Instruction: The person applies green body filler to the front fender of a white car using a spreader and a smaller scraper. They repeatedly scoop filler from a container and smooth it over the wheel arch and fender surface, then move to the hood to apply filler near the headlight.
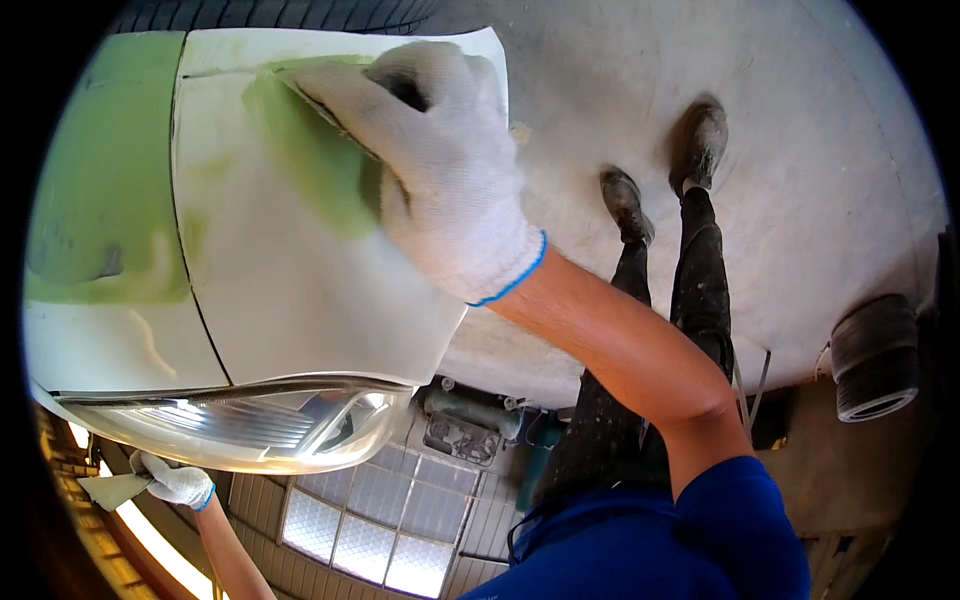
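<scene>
My right hand (450, 170), in a white knit glove with a blue cuff, is closed on a thin flat sheet (325, 112) and lies against the white car body panel (300, 310). Only one edge of that sheet shows; it looks like sandpaper, but its kind is not certain. Under and beside the fingers is a patch of green filler (325, 190) with soft, faded borders. At the lower left, below the headlight (270, 425), my gloved left hand (178, 484) pinches a flat grey-green piece (112, 490), wider at its outer end. Its kind I cannot make out.
Across a dark seam, the adjoining panel carries a larger green filler area (100, 180). A tyre (280, 14) lies along the top edge. Stacked tyres (875, 357) stand on the concrete floor (800, 200) at right. My shoes (705, 140) and legs are beside the car.
</scene>
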`<act>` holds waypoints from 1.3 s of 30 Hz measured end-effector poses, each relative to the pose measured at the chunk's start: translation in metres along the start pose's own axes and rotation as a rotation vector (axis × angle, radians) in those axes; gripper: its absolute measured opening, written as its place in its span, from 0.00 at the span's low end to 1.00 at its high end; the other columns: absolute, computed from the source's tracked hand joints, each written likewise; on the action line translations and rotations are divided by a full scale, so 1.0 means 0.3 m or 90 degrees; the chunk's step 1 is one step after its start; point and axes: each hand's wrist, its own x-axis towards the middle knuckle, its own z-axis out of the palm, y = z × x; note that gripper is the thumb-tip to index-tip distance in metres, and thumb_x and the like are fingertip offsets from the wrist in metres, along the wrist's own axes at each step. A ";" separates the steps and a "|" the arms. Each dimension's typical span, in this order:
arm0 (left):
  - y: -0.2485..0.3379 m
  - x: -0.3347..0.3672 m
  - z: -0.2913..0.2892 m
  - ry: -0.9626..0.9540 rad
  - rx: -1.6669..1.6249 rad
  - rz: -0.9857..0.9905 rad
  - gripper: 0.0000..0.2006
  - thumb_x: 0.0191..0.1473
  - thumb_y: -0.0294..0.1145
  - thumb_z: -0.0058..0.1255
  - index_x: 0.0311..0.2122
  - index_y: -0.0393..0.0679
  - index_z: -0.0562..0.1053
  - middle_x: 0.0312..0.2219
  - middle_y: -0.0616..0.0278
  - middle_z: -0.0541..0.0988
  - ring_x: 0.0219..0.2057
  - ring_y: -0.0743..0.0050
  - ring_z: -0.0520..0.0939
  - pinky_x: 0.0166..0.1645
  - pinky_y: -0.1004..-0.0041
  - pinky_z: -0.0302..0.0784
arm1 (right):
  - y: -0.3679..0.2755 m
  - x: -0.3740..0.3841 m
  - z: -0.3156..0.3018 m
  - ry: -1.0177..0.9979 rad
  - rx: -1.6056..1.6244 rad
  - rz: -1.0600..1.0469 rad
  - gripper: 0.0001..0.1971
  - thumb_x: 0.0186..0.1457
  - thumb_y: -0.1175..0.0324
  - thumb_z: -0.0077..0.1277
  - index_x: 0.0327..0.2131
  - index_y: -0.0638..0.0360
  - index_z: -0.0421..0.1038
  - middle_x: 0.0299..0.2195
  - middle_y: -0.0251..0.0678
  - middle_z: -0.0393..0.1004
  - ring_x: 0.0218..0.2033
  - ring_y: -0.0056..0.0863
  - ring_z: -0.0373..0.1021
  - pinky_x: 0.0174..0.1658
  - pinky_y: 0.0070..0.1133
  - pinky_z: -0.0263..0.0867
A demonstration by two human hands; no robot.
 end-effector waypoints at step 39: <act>0.112 -0.052 0.061 0.022 -0.062 -0.137 0.13 0.61 0.35 0.50 0.26 0.51 0.62 0.14 0.80 0.53 0.13 0.91 0.53 0.16 0.82 0.50 | 0.041 -0.115 -0.094 -0.020 0.045 -0.043 0.24 0.47 0.79 0.53 0.47 0.43 0.80 0.35 0.32 0.71 0.37 0.37 0.66 0.41 0.31 0.65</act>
